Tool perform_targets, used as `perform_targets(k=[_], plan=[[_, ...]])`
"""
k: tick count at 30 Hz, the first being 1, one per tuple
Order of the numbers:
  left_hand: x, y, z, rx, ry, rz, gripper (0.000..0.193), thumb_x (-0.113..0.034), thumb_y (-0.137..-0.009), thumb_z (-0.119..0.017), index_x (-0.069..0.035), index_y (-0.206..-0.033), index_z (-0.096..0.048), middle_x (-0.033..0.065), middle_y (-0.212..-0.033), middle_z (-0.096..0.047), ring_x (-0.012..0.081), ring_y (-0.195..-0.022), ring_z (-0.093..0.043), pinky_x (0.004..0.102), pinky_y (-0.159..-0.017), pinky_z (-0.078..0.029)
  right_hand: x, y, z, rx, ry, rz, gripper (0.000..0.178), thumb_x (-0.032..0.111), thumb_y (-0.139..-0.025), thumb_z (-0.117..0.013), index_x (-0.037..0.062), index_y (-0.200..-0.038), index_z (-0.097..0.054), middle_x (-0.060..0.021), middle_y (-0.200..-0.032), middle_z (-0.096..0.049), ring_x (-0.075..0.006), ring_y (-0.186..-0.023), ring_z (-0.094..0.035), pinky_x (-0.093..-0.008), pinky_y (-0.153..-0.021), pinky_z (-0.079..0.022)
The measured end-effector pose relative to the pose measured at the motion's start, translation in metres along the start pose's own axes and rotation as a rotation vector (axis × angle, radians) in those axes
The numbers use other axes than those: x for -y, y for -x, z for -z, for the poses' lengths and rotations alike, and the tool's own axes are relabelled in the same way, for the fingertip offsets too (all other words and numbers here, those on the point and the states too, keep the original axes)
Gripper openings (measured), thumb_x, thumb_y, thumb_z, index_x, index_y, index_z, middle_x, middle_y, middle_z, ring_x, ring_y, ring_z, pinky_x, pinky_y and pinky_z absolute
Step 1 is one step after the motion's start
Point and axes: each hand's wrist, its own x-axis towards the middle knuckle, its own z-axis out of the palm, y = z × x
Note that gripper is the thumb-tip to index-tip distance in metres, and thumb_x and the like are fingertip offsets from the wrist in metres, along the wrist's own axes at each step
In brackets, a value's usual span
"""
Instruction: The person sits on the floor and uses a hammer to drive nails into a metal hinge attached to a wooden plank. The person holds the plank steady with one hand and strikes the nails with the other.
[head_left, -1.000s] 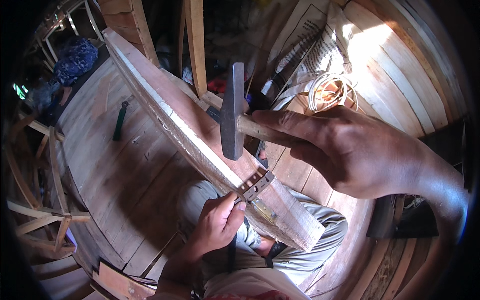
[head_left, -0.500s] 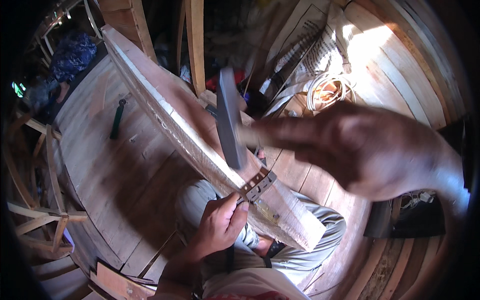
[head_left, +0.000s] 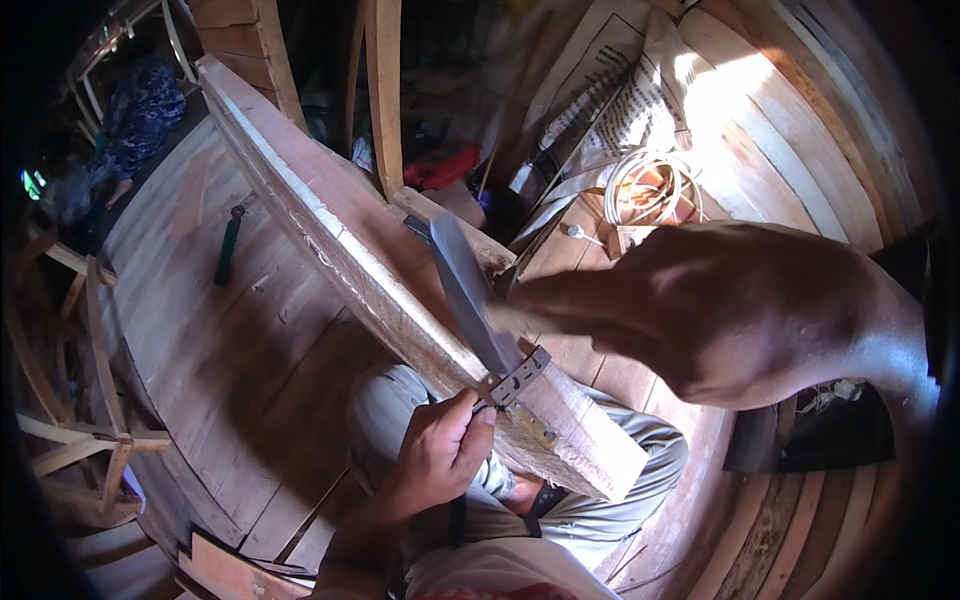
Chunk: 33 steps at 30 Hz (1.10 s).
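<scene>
A long thick wooden board point(head_left: 330, 215) lies slanting across my lap, its near end resting over my legs. Around its edge near that end sits a dark metal bracket point(head_left: 520, 378) with slots and holes. My left hand point(head_left: 440, 450) is closed, thumb and fingers pinching the bracket's left end. In my right hand point(head_left: 720, 315) is a hammer point(head_left: 468, 290), gripped by its light wooden handle. The hammer's head is tilted, its lower end right by the bracket; I cannot tell whether they touch. A small brass-coloured metal piece point(head_left: 537, 428) shows on the board's side below the bracket.
A green-handled tool point(head_left: 229, 245) lies on the plank floor to the left. Coiled white cable point(head_left: 655, 190) rests at the back right beside a printed sack point(head_left: 625, 110). Wooden posts point(head_left: 384, 100) stand behind the board. Another person's patterned clothing point(head_left: 145, 105) shows at the far left.
The hammer has come down, its head now lower and more tilted beside the bracket. My left hand keeps its pinch in nearly the same place.
</scene>
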Motion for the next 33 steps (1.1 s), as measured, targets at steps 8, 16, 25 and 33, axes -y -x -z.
perform_targets(k=[8,16,25,33], plan=[[-0.003,0.005,0.003,-0.005,0.005,0.047,0.009,-0.007,-0.092,-0.052,0.001,-0.092,-0.057,0.0169,-0.065,-0.053,0.0296,-0.054,-0.053,0.0358,-0.052,-0.042,-0.015,-0.002,-0.021,-0.182,0.015,0.200,0.054,0.012,-0.095,-0.054,0.0092,-0.145,-0.034,-0.0205,-0.101,-0.067,-0.0286,-0.070,-0.069,-0.0380,-0.069,-0.058],[-0.001,0.003,-0.005,-0.070,0.073,0.028,0.016,-0.008,-0.092,-0.051,0.000,-0.079,-0.050,0.0097,-0.058,-0.045,0.0182,-0.048,-0.040,0.0335,-0.048,-0.034,-0.017,0.004,-0.032,-0.164,-0.083,0.177,0.055,0.019,-0.096,-0.053,0.0121,-0.147,-0.031,-0.0196,-0.088,-0.068,-0.0263,-0.069,-0.068,-0.0404,-0.066,-0.056],[-0.001,0.002,0.001,-0.008,0.047,0.132,0.016,-0.011,-0.096,-0.049,0.002,-0.089,-0.056,0.0176,-0.063,-0.053,0.0346,-0.054,-0.054,0.0387,-0.052,-0.041,-0.028,0.005,-0.060,-0.402,-0.012,0.251,0.059,0.013,-0.093,-0.059,0.0128,-0.146,-0.034,-0.0149,-0.078,-0.068,-0.0231,-0.058,-0.065,-0.0358,-0.058,-0.057],[-0.003,0.001,0.004,0.030,0.020,0.185,0.016,-0.012,-0.096,-0.049,0.002,-0.091,-0.056,0.0193,-0.063,-0.053,0.0374,-0.055,-0.054,0.0400,-0.052,-0.041,-0.026,0.020,-0.105,-0.495,-0.084,0.098,0.091,-0.004,-0.066,-0.060,0.0114,-0.150,-0.028,-0.0118,-0.081,-0.058,-0.0238,-0.057,-0.060,-0.0372,-0.052,-0.055]])
